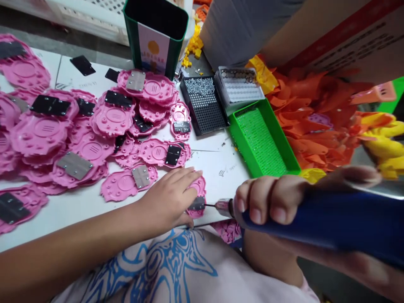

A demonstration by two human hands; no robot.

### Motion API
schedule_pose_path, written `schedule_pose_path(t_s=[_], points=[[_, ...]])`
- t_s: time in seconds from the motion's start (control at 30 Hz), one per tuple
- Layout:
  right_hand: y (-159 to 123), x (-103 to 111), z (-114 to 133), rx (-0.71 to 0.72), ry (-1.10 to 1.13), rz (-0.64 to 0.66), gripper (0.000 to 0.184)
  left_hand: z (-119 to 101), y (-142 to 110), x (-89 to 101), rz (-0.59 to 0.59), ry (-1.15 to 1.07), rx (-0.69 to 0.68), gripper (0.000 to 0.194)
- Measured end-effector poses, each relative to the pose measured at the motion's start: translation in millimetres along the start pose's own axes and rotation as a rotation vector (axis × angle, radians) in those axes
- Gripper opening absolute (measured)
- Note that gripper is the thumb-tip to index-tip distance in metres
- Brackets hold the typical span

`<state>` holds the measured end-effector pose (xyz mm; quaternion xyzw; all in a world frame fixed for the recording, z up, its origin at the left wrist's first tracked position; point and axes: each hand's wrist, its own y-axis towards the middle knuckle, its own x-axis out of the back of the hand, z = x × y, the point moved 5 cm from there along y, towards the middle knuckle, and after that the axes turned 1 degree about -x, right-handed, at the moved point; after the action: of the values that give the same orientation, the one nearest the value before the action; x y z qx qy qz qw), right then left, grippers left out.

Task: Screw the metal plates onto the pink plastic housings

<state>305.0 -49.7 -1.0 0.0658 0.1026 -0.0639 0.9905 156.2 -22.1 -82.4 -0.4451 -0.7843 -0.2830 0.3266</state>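
My right hand [274, 200] is wrapped round a blue electric screwdriver [331, 225], its thin bit pointing left. The bit's tip meets the edge of a dark rectangular cover [198, 203] on a small pink plastic shell [199, 187]. My left hand [172, 195] holds that shell against the table, fingers over its upper left side and thumb at its lower edge. Part of the shell is hidden beneath the fingers. Just left of it lies another pink shell with a grey cover [121, 184].
Stacked pink shells [44, 130] with covers fill the table's left side. Behind stand a green bin [134, 46], a black tray of small screws [205, 105], a clear box [240, 88] and a green tray [265, 139]. Orange pieces [315, 139] are heaped at right beside a carton [331, 38].
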Motion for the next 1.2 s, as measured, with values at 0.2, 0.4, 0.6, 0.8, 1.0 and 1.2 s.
schedule_pose_path(t_s=[0.2, 0.4, 0.6, 0.8, 1.0, 1.2], points=[[-11.1, -17.4, -15.7, 0.055, 0.094, -0.09, 0.053, 0.0, 0.3, -1.1, -0.008, -0.001, 0.006, 0.048], [-10.6, -18.2, -17.8, 0.02, 0.026, -0.05, 0.053, -0.8, 0.2, -2.0, -0.038, -0.004, -0.01, 0.052], [-12.8, -18.9, -20.7, 0.001, 0.042, -0.063, 0.053, -0.7, 0.4, -2.7, -0.044, -0.004, -0.011, 0.051], [-16.7, -19.5, -19.3, 0.113, -0.004, 0.031, 0.053, -2.5, -0.1, -2.7, -0.071, -0.013, 0.013, 0.039], [-11.0, -34.5, -10.2, -0.02, -0.269, 0.328, 0.019, -5.4, -2.0, -3.9, -0.116, 0.008, 0.045, 0.028], [3.9, -31.4, -12.3, -0.026, -0.201, 0.667, 0.022, -5.2, -2.6, -6.2, -0.071, 0.01, 0.08, 0.031]])
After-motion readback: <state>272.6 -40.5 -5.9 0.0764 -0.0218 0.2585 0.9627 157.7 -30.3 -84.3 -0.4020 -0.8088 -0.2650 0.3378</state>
